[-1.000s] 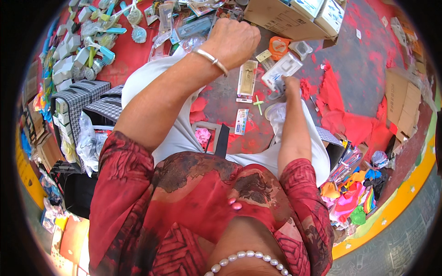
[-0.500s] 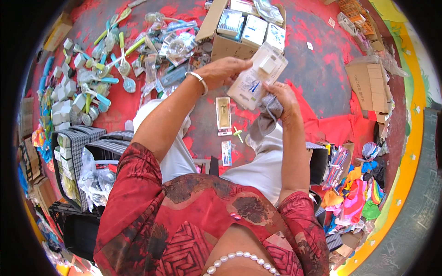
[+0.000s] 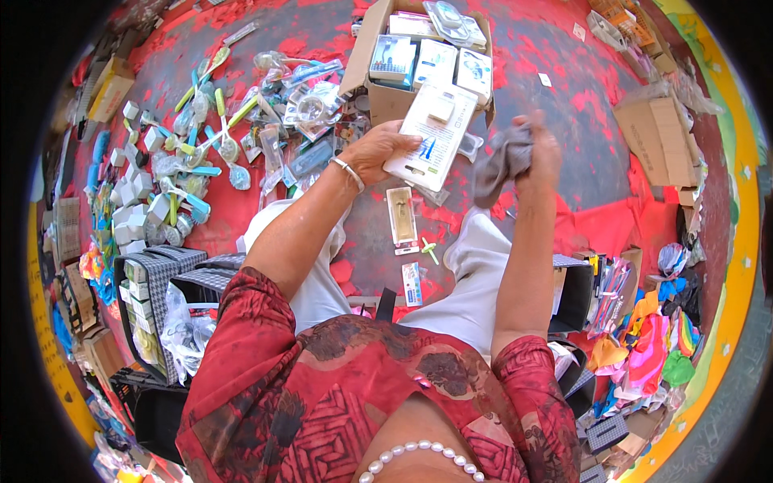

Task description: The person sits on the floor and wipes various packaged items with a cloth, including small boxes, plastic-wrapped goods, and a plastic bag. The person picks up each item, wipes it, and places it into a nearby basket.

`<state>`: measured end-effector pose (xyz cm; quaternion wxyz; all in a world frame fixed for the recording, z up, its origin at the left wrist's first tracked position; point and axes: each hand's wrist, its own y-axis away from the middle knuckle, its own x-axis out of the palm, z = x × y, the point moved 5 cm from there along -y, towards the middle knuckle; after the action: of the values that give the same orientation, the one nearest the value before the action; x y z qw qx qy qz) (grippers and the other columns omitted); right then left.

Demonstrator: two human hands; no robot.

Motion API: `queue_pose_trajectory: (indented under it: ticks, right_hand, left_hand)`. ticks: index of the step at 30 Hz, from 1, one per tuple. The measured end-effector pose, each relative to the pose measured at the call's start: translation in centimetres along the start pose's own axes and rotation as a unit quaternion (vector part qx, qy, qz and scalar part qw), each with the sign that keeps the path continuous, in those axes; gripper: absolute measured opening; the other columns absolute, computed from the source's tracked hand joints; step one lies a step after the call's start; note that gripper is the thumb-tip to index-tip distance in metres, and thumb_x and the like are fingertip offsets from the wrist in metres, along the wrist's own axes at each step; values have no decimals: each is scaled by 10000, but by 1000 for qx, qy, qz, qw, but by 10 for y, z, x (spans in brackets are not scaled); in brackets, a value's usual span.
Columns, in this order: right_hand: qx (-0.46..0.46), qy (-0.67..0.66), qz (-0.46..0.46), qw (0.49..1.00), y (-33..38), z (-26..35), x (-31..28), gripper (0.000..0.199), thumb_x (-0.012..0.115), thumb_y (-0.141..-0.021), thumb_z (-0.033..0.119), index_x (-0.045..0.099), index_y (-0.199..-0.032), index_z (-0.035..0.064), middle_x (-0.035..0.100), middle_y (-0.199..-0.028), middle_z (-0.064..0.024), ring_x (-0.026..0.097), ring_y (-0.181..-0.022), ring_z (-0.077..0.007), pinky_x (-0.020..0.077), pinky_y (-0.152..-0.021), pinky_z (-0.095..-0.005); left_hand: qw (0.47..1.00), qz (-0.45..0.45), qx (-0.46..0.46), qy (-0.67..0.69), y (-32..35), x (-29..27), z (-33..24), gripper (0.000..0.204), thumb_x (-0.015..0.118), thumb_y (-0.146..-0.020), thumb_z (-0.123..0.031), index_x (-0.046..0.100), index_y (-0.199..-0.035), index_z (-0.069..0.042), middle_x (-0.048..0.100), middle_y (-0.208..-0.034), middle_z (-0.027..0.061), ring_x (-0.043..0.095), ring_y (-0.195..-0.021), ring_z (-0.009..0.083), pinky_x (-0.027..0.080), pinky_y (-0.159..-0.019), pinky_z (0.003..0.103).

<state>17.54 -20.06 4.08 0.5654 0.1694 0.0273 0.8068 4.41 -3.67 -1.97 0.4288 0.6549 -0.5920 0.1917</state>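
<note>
My left hand (image 3: 378, 151) grips the lower left edge of a white blister pack (image 3: 432, 133) with a small white item under its clear window. The pack is tilted, in front of an open cardboard box. Off to its right, my right hand (image 3: 538, 153) is closed on a crumpled grey cloth (image 3: 501, 165) and no longer touches the pack. On the floor between my knees lie a narrow tan-and-white package (image 3: 401, 216), a small green cross-shaped piece (image 3: 429, 250) and a blue-and-white slim packet (image 3: 412, 284).
The cardboard box (image 3: 388, 103) holds several small boxed goods. Bagged brushes (image 3: 229, 149) and small white boxes (image 3: 129, 193) spread across the floor at left. Checked baskets (image 3: 161, 262) stand by my left side. Colourful balloon-like items (image 3: 644, 346) and a brown carton (image 3: 659, 141) lie at right.
My right hand has let go of the pack and swung right and up with the grey cloth. My left hand still holds the pack, now turned more upright.
</note>
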Motion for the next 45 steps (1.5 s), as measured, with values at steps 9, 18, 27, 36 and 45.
queue_pose_trajectory:
  ticks: [9,18,27,36,45]
  right_hand:
    - [-410,454,114,783,27,-4,65,212,642,-702,76,630,-913,61,602,-897,-96,545,-861,-262,417,-817,-354]
    - [-157,163,126,966,40,7,23,132,590,-763,7,629,-883,46,612,-844,-67,606,-695,-144,506,-585,-259]
    - [-13,-147,-18,989,16,-11,-10,103,596,-803,37,590,-892,-14,618,-763,-71,621,-659,-165,534,-610,-278]
    - [11,-126,79,989,24,-22,27,180,686,-776,118,601,-889,6,638,-851,-74,611,-734,-133,504,-668,-267]
    - [-22,-82,52,995,17,-23,23,89,659,-751,18,611,-823,-3,628,-756,-48,585,-640,-103,471,-593,-230]
  left_hand:
    - [998,54,4,-41,-1,20,20,354,604,-802,-40,479,-1132,-14,605,-1012,95,625,-888,191,531,-766,347]
    - [997,33,72,0,7,18,-5,477,633,-780,-60,428,-1205,10,586,-1095,118,617,-930,193,523,-817,328]
    - [994,62,80,-36,18,31,-11,464,653,-787,-110,438,-1186,-8,592,-1045,97,617,-900,171,527,-782,313]
    - [993,64,65,-75,17,34,-3,550,691,-773,-180,427,-1221,-2,584,-1060,72,602,-919,143,511,-797,288]
    - [986,64,95,-122,11,33,-10,552,243,-969,-411,391,-1266,29,533,-1171,121,545,-1057,163,433,-917,270]
